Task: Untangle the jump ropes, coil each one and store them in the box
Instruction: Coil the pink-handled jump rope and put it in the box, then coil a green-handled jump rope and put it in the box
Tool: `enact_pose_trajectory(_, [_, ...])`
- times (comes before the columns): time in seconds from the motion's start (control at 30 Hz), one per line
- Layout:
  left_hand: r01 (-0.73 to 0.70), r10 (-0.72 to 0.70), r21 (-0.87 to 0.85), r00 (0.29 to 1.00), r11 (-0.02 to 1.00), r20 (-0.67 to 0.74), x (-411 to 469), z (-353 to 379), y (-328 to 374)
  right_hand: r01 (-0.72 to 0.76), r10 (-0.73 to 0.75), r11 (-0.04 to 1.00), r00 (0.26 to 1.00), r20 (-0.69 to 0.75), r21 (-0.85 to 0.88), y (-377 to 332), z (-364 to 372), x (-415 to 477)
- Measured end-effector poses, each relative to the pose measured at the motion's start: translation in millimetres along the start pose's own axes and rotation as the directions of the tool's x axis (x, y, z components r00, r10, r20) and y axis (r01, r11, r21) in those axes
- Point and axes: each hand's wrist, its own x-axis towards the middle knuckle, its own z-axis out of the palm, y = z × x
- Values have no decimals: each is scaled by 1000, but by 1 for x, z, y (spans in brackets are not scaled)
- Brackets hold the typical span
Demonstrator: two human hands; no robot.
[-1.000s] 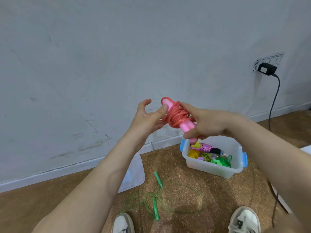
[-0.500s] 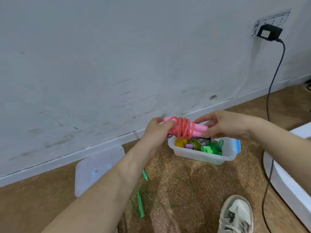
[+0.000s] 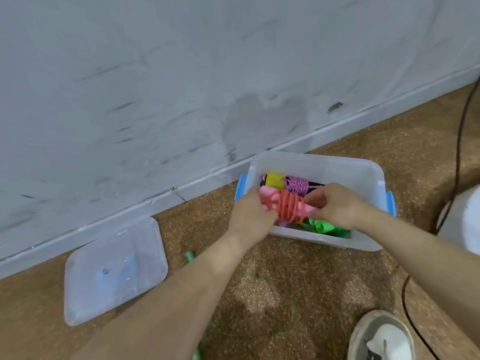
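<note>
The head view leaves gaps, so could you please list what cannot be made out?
Head view: green jump rope, mostly hidden under the left forearm.
Head view: pink jump rope, handle ends covered by the left hand and right hand.
Head view: shoe, cut off by the bottom edge.

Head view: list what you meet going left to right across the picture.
clear lid → green handle → left hand → pink jump rope → right hand → black cable
</note>
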Motion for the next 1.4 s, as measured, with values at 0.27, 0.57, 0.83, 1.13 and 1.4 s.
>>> enact_pose_trajectory(0.27, [-183, 261, 647, 965, 741, -27, 16, 17, -4, 0, -50, 954, 986, -159, -301, 10, 31, 8])
enact_pose_trajectory(0.57, [-526, 415, 612, 848, 590, 329, 13, 30, -26, -163, 71, 966, 915, -398, -202, 19, 48, 30])
enact_pose_trajectory(0.83, [-468, 297, 349, 846, 812, 443, 3, 7, -13, -190, 89, 952, 921, -379, -240, -21, 31, 23])
enact_pose_trajectory(1.13, [214, -266, -259, 946, 942, -187, -75, -61, -150, 306, -305, 952, 952, 25, -6, -106, 129, -20])
enact_pose_trajectory(1.4, [181, -265, 376, 947, 909, 184, -137, 4, -249, 390, -105, 829, 813, 573, -400, -73, 249, -29])
